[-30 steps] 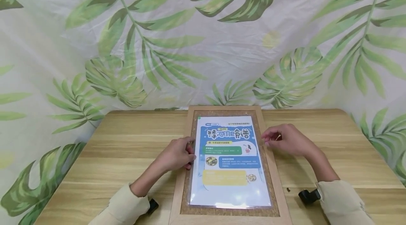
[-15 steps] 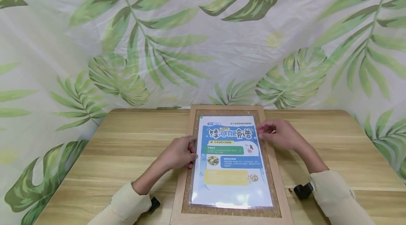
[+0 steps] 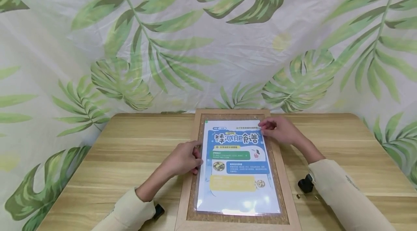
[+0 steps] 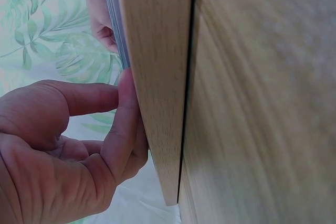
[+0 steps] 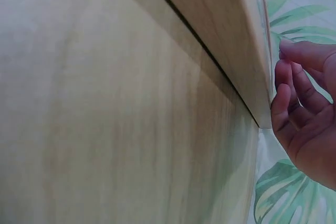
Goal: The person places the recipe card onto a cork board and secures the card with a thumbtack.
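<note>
A laminated poster [image 3: 238,198] in blue and white lies on a wood-framed cork board [image 3: 283,173], with a small green pin [image 3: 206,122] at its top left corner. My left hand [image 3: 184,158] is at the poster's left edge; in the left wrist view its thumb and index finger meet there, the fingers against the wooden frame [image 4: 157,66]. My right hand [image 3: 278,129] is at the poster's top right corner, thumb and index finger pinched together. Between them a tiny dark sliver, apparently a pushpin [image 5: 281,54], barely shows in the right wrist view.
The board lies on a wooden table [image 3: 123,158], its far end near the table's back edge. Tiny brass-coloured bits [image 3: 298,196] lie to its right, near the right sleeve [image 3: 338,184]. A leaf-patterned curtain [image 3: 241,64] hangs behind.
My right hand has moved up and left, from the board's right frame to the poster's top right corner. My left hand stays at the left edge.
</note>
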`<control>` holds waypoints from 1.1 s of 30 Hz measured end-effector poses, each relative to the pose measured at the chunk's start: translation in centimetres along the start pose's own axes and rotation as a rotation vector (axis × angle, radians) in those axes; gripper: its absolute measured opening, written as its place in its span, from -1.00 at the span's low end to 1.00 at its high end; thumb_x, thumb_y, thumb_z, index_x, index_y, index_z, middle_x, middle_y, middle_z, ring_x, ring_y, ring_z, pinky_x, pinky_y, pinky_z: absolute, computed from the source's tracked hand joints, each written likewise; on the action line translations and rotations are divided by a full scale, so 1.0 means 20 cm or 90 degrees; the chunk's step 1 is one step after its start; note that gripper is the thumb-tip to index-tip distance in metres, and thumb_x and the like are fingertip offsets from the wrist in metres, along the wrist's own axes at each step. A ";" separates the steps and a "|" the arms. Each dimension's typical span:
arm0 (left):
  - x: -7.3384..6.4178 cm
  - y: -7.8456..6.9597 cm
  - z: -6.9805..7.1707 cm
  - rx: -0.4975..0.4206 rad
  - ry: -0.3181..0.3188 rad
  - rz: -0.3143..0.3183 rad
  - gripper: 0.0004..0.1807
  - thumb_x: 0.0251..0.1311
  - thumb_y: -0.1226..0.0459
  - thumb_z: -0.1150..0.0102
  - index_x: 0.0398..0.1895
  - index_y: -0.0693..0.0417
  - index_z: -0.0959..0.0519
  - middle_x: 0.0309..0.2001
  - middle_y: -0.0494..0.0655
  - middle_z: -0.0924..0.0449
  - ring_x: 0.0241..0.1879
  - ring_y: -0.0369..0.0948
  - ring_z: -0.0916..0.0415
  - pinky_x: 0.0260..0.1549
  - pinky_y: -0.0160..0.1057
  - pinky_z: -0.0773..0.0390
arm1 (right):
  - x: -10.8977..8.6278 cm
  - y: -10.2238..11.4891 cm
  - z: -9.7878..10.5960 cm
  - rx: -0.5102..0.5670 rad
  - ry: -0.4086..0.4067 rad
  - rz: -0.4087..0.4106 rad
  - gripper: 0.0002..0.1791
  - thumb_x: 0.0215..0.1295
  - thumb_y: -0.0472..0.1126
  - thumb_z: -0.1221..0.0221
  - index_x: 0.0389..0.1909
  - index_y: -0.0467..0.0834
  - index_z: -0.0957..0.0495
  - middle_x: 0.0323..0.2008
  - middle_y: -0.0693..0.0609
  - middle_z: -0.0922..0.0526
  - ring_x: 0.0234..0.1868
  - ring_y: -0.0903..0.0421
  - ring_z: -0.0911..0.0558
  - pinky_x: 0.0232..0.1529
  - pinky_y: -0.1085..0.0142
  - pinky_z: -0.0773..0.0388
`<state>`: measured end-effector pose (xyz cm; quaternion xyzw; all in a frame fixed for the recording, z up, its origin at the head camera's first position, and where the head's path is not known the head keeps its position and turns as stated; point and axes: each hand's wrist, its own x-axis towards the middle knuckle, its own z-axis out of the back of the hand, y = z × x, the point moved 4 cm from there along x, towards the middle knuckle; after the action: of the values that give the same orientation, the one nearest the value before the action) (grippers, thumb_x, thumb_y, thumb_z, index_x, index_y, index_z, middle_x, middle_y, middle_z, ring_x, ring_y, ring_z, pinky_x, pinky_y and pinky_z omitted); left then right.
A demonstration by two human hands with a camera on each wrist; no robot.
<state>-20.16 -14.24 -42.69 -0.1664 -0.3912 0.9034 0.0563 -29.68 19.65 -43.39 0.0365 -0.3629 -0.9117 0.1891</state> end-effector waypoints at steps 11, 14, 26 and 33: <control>0.00 0.00 0.00 -0.003 -0.001 -0.009 -0.27 0.34 0.52 -0.32 0.57 0.37 -0.32 -0.29 0.04 -0.58 -0.54 -0.17 -0.62 -0.56 -0.26 -0.66 | 0.09 -0.04 0.00 0.011 -0.016 0.003 -0.77 0.45 -0.34 -0.33 0.05 -0.30 -0.74 -0.18 -0.14 -0.78 -0.17 0.05 -0.66 -0.15 0.32 -0.61; 0.00 0.00 0.00 -0.001 -0.002 -0.010 -0.26 0.34 0.52 -0.33 0.57 0.36 -0.32 -0.30 0.04 -0.58 -0.55 -0.17 -0.62 -0.57 -0.27 -0.65 | 0.12 -0.05 0.00 0.009 -0.022 -0.004 -0.76 0.46 -0.33 -0.31 0.06 -0.31 -0.73 -0.17 -0.15 -0.78 -0.15 0.03 -0.68 -0.11 0.29 -0.61; 0.00 0.00 0.00 -0.002 0.003 -0.011 -0.24 0.32 0.53 -0.33 0.58 0.37 -0.31 -0.30 0.03 -0.59 -0.55 -0.17 -0.63 -0.58 -0.30 -0.62 | 0.17 -0.05 -0.01 0.001 -0.047 -0.037 -0.80 0.49 -0.34 -0.27 0.03 -0.31 -0.73 -0.15 -0.19 -0.78 -0.15 -0.03 -0.67 -0.09 0.23 -0.55; 0.00 0.00 0.00 0.005 0.000 -0.010 -0.24 0.32 0.52 -0.34 0.58 0.36 -0.32 -0.31 0.03 -0.59 -0.56 -0.18 -0.63 -0.59 -0.31 -0.61 | 0.20 -0.04 -0.01 -0.012 -0.038 -0.047 -0.78 0.50 -0.31 -0.27 0.05 -0.29 -0.73 -0.13 -0.18 -0.79 -0.09 -0.05 -0.70 -0.04 0.21 -0.56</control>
<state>-20.18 -14.26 -42.64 -0.1634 -0.3889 0.9044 0.0638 -33.63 18.53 -43.78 0.0207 -0.3585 -0.9220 0.1448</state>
